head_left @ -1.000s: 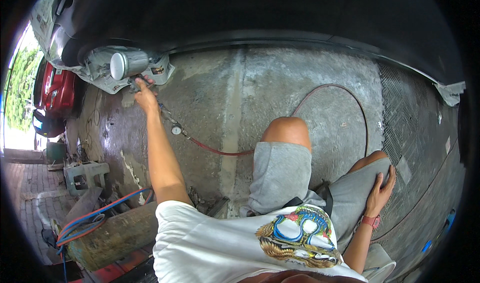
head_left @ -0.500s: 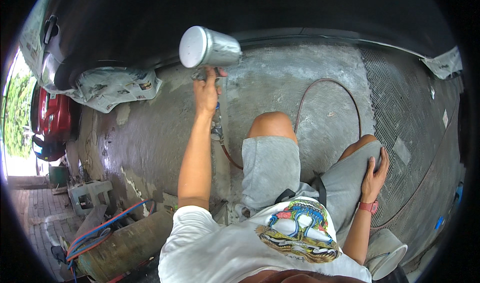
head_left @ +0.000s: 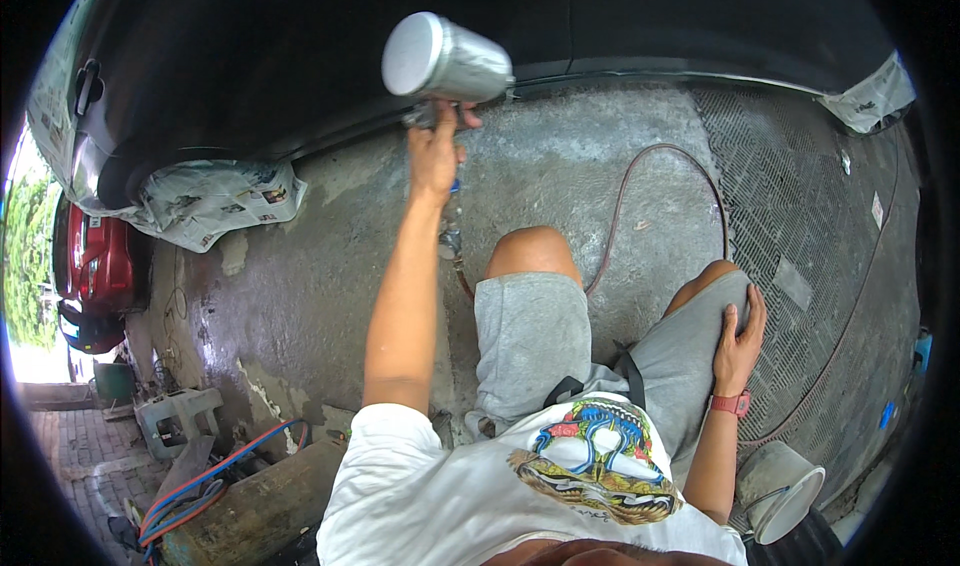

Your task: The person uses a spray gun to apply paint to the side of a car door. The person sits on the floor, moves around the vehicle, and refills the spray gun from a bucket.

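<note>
My left hand (head_left: 436, 161) is wrapped round the handle of a spray gun (head_left: 460, 61) with a large silver cup, its round end tilted toward the upper left. The gun is held out beside the glossy black side of a car (head_left: 300, 51). Below my grip, a fitting joins the gun to a reddish-brown air hose (head_left: 628, 179), which passes behind my leg and loops over the floor. My right hand (head_left: 738, 344) rests on my right knee with its fingers stretched out, holding nothing. The gun's nozzle and trigger are mostly hidden.
Newspaper masking (head_left: 230, 191) covers the car's wheel at left, and more masking paper (head_left: 875, 96) hangs at right. A rusty tank (head_left: 255, 501) with coloured hoses lies at lower left. A whitish bucket (head_left: 785, 491) stands by my right elbow. Farther left is a red car (head_left: 105, 261).
My left hand has moved up and slightly right with the spray gun, farther over the black car side. My right hand stays on the knee.
</note>
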### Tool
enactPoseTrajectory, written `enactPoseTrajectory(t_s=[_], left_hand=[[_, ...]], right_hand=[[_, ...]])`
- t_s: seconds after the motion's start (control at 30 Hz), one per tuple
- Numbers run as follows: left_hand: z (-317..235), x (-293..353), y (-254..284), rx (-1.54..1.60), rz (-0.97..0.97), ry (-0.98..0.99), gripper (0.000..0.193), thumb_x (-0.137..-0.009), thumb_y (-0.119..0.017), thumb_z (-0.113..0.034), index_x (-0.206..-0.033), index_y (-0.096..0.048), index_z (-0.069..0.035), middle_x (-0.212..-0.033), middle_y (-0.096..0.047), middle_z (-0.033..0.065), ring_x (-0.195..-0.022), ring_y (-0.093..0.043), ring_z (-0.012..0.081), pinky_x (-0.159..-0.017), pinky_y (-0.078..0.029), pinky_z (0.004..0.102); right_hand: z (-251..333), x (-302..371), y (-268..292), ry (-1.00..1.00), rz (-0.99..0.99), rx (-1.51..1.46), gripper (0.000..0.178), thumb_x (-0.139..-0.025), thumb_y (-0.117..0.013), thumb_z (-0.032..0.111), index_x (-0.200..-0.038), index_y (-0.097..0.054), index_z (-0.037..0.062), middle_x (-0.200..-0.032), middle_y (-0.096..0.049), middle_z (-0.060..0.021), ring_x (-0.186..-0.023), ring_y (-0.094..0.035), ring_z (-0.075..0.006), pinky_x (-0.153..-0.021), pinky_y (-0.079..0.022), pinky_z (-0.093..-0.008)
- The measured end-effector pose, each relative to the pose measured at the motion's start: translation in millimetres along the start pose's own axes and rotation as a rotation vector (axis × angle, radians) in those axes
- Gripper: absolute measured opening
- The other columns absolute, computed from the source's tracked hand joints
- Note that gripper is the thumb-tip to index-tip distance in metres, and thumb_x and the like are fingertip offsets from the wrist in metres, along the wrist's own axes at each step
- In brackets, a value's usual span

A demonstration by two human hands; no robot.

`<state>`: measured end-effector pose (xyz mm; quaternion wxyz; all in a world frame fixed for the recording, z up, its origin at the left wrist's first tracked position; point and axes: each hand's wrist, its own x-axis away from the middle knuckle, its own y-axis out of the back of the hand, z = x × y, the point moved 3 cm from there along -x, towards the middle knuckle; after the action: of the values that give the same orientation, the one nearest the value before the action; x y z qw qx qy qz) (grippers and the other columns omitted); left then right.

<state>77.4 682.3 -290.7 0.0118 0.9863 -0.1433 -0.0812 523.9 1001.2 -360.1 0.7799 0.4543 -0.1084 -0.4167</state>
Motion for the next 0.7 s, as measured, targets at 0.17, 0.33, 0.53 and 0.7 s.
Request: enactPoseTrajectory(t_s=[0.17, 0.33, 0.53, 0.7], left_hand=[[-2.0, 11.3, 100.9, -0.072, -0.191, -0.020, 0.050, -0.110, -0.051, -0.056, -0.127, -0.064, -0.011, -0.120, -0.074, 0.0068, -0.102, -0.071, 0.0161, -0.058, -0.043, 0.0273], [0.7, 22.1, 208.1, -0.109, -0.382, -0.017, 0.053, -0.108, -0.054, -0.058, -0.131, -0.064, -0.012, -0.114, -0.074, 0.0042, -0.096, -0.070, 0.0135, -0.057, -0.042, 0.0266], [10.4, 34.5, 329.9, -0.216, -0.581, 0.046, 0.056, -0.110, -0.052, -0.056, -0.118, -0.073, -0.004, -0.102, -0.074, 0.0049, -0.095, -0.070, 0.0155, -0.057, -0.042, 0.0277], [14.1, 39.9, 398.8, -0.264, -0.741, 0.083, 0.057, -0.110, -0.051, -0.054, -0.116, -0.073, -0.003, -0.096, -0.073, 0.0056, -0.093, -0.071, 0.0177, -0.056, -0.043, 0.0289]], right_hand=[[0.7, -1.1, -2.4, -0.002, 0.015, -0.011, 0.049, -0.108, -0.060, 0.026, -0.152, -0.054, 0.0055, -0.156, -0.053, -0.0175, -0.147, -0.047, -0.0349, -0.123, -0.035, -0.0442], [2.9, -4.6, -6.8, 0.018, 0.027, -0.001, 0.051, -0.109, -0.059, 0.030, -0.152, -0.054, 0.0034, -0.156, -0.053, -0.0172, -0.148, -0.046, -0.0333, -0.123, -0.035, -0.0438], [10.9, -6.7, -8.9, -0.003, 0.047, -0.030, 0.052, -0.107, -0.060, 0.028, -0.151, -0.053, 0.0006, -0.156, -0.052, -0.0202, -0.148, -0.045, -0.0373, -0.124, -0.033, -0.0458], [10.9, -7.5, -8.9, 0.002, 0.039, -0.009, 0.052, -0.108, -0.059, 0.029, -0.151, -0.053, 0.0015, -0.155, -0.052, -0.0196, -0.148, -0.046, -0.0366, -0.124, -0.034, -0.0454]])
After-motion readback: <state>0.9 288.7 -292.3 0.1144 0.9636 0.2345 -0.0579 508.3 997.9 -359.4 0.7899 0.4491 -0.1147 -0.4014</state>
